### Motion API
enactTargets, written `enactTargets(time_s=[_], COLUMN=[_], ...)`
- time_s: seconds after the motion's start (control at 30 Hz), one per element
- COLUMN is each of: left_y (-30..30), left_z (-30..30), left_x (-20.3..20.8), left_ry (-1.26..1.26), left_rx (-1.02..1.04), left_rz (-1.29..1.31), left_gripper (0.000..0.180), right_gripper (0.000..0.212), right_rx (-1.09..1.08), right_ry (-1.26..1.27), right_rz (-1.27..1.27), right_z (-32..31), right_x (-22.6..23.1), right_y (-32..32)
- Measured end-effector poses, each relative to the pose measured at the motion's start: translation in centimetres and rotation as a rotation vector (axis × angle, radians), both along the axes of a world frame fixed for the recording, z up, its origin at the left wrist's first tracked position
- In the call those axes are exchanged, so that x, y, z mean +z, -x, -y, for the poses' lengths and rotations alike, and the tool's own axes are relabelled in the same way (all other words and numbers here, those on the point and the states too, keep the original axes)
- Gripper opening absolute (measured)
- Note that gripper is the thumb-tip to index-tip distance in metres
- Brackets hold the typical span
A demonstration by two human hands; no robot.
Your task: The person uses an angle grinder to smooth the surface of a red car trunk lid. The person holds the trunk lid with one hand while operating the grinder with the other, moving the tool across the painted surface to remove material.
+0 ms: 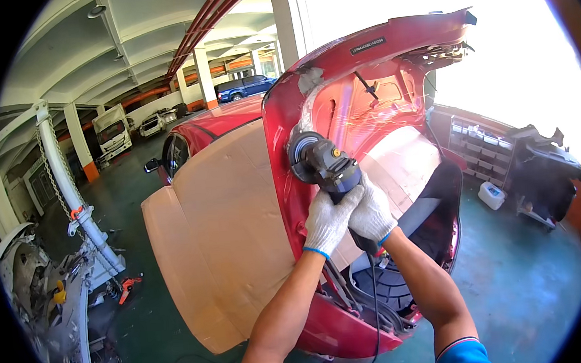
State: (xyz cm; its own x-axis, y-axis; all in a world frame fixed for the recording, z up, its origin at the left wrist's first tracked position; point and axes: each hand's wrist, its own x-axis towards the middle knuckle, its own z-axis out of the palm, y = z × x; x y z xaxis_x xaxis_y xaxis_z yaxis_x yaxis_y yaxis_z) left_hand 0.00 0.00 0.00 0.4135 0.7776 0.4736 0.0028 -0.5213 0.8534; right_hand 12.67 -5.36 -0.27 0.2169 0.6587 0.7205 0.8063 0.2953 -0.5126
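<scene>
Angle grinder (333, 165) sits at the inner side of the raised red trunk lid (280, 135), disc (300, 153) against or just beside the metal; exact contact cannot be told. Fingers of the gloved left hand (333, 220) and gloved right hand (372, 213) are closed around the tool's body. Sparks (366, 115) spray rightward and could scorch the nearby cardboard sheet (405, 158). Kickback is possible if the disc binds on an edge. Slack power cord (376, 302), hanging between the forearms, may snag and jerk the tool.
</scene>
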Motion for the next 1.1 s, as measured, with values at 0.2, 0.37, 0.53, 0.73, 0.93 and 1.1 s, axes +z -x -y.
enactTargets(time_s=[0.2,0.37,0.53,0.73,0.93,1.1], left_y=[-1.3,-0.6,-0.8,-1.3,-1.4,-1.9], left_z=[0.3,1.8,1.0,2.1,1.8,4.0], left_x=[1.2,0.4,1.5,1.5,-0.2,-0.8], left_ry=[-0.044,0.034,0.039,0.047,0.173,0.431], left_rx=[0.042,0.010,-0.006,-0.021,-0.187,-0.341], left_rz=[0.037,0.035,0.018,0.113,0.337,0.484], left_gripper=[0.067,0.066,0.060,0.052,0.051,0.051], right_gripper=[0.068,0.065,0.065,0.060,0.066,0.067], right_rx=[0.007,0.024,-0.011,-0.034,-0.042,-0.126], right_ry=[-0.062,0.024,0.033,0.042,0.180,0.271], right_rz=[0.021,-0.029,-0.001,0.008,0.074,0.151], right_z=[-0.2,1.0,1.5,0.9,3.6,5.8], right_x=[1.1,-0.1,1.9,1.5,4.3,4.9], right_y=[-1.3,-0.6,-0.6,-1.2,-0.2,-0.5])
